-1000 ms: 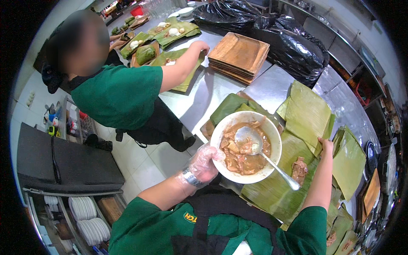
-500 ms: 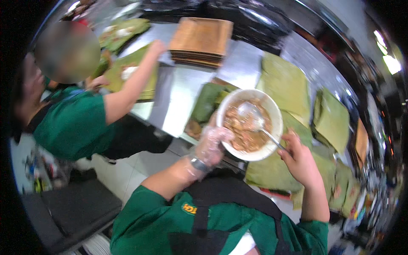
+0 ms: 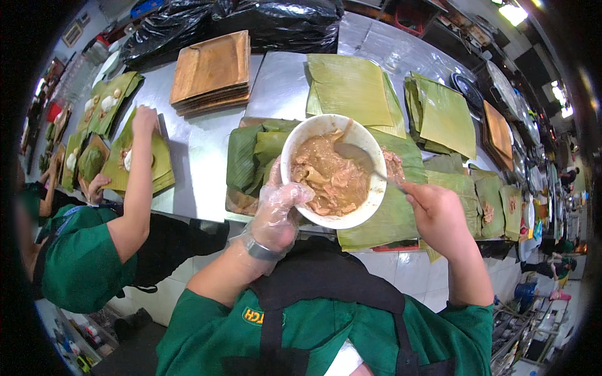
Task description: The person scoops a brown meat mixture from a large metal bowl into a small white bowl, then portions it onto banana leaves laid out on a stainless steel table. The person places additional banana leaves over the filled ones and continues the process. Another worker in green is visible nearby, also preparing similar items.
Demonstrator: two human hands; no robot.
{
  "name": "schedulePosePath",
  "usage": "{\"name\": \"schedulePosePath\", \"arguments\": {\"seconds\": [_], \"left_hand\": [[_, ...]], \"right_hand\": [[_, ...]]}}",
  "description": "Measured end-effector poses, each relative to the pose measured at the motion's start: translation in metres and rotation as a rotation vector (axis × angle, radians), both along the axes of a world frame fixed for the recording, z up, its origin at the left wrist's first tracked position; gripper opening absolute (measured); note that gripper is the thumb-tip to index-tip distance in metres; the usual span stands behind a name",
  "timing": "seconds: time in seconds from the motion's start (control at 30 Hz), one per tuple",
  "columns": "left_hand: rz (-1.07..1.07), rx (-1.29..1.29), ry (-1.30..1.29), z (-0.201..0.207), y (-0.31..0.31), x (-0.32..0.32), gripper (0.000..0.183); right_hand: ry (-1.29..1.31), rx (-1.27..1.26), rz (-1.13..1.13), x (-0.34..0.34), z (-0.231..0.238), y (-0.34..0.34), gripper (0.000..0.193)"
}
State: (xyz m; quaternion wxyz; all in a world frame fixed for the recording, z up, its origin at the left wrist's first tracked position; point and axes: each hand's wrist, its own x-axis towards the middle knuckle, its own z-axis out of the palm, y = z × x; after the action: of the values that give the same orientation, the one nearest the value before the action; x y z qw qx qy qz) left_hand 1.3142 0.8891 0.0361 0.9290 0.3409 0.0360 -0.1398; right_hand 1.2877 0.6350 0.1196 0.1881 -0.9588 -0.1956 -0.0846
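In my left hand (image 3: 277, 210), which wears a clear plastic glove, I hold a white bowl (image 3: 288, 164) by its left rim. Chunky brown meat in sauce (image 3: 335, 178) fills much of it. Bare, my right hand (image 3: 436, 212) is closed round the handle of a metal spoon (image 3: 357, 155), whose head rests in the meat. The bowl hangs over a large green banana leaf (image 3: 395, 216), and hides part of it. A small heap of meat (image 3: 394, 166) shows on that leaf just right of the bowl.
Folded leaf parcels (image 3: 244, 158) lie on a tray at left. Stacked wooden plates (image 3: 213, 69) and cut leaves (image 3: 351, 88) stand behind, with more leaves (image 3: 445, 116) at right. At far left a co-worker's arm (image 3: 141, 163) reaches over leaves with rice. Black plastic bags (image 3: 269, 28) line the back.
My view has swung to the right, so the table appears shifted left. The spoon has turned in the bowl, and meat now shows on the leaf beside it. Both hands keep their holds.
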Motion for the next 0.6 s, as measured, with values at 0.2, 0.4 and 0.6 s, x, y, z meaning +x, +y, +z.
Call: {"name": "schedulePosePath", "arguments": {"seconds": [0.2,0.4,0.6], "left_hand": [[-0.110,0.077,0.026,0.000,-0.025,-0.004,0.075],[-0.157,0.099,0.002,-0.014,-0.051,-0.011,0.074],[-0.199,0.038,0.085,-0.026,-0.067,-0.018,0.074]], "right_hand": [[0.675,0.638,-0.359,-0.009,-0.017,-0.040,0.018],[0.670,0.552,-0.317,-0.014,-0.022,-0.073,0.017],[0.758,0.751,-0.423,-0.012,-0.022,-0.110,0.019]]}}
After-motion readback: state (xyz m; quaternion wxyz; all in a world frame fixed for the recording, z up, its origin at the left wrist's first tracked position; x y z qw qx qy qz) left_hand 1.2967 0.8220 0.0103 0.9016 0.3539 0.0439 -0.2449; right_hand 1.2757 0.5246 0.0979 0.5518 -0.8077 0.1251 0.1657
